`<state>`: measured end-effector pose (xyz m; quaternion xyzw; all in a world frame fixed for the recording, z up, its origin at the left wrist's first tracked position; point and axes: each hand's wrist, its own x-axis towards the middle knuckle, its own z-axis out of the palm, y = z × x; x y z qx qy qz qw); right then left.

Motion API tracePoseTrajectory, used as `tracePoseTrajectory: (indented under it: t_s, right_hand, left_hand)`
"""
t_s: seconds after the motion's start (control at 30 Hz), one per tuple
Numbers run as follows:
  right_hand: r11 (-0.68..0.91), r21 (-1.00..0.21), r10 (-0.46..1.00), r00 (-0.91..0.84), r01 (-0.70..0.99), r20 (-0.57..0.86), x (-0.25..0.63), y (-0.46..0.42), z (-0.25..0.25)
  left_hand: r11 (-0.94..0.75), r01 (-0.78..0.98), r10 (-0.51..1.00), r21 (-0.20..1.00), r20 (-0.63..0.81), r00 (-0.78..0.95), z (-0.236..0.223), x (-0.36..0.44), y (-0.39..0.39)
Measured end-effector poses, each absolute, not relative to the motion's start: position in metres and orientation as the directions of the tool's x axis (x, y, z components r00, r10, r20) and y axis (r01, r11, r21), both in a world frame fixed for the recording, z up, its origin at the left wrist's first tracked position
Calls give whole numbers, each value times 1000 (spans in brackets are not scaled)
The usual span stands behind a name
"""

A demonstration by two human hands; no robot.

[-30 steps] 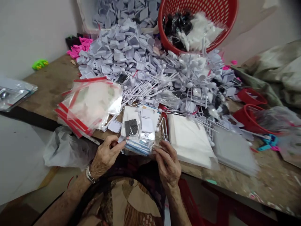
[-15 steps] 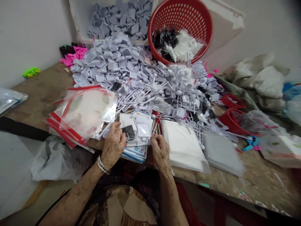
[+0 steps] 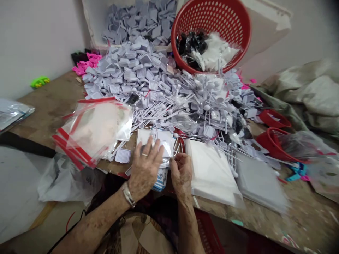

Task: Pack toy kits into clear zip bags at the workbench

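My left hand [image 3: 148,165] lies flat with fingers spread over a clear plastic bag [image 3: 166,144]. White plastic pieces show inside the bag; the palm and fingers hide its left part. My right hand [image 3: 182,171] is curled at the bag's lower right corner, thumb and forefinger pinching its edge. Under the bag is a stack of blue-and-white printed cards [image 3: 160,180]. Just left of my left hand, a small white ridged tray [image 3: 123,155] rests on the table.
Red-edged clear bags [image 3: 90,132] lie at left, white sheets [image 3: 212,173] and clear sleeves [image 3: 261,181] at right. Behind is a heap of pale plastic pieces [image 3: 127,67], with long-handled ones [image 3: 156,111] in front. A red basket [image 3: 212,16] leans at the back; red bowls [image 3: 267,141] stand right.
My left hand has moved right from the bag's left edge and flattened onto it. The small ridged tray is now uncovered. My right hand stays at the bag's corner.
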<state>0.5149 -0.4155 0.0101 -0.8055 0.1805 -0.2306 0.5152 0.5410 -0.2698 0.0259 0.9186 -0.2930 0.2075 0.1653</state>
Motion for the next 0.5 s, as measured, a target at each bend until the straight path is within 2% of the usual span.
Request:
tracePoseTrajectory:
  t_s: [0.07, 0.2, 0.33, 0.5]
  right_hand:
    - [-412, -910, -523, 830, -48, 193, 515, -417, 8]
    - [-403, -912, -518, 840, -76, 159, 513, -419, 5]
    - [-378, -920, -527, 841, -103, 122, 512, -422, 0]
    - [-316, -944, -511, 855, -92, 88, 515, -423, -4]
  left_hand:
    - [-765, -620, -530, 175, 375, 760, 24, 538, -283]
    - [-842, -507, -453, 185, 266, 851, 19, 540, -287]
    - [-865, -458, -400, 204, 269, 876, 17, 542, -278]
    - [-840, -485, -407, 243, 307, 860, 15, 545, -276]
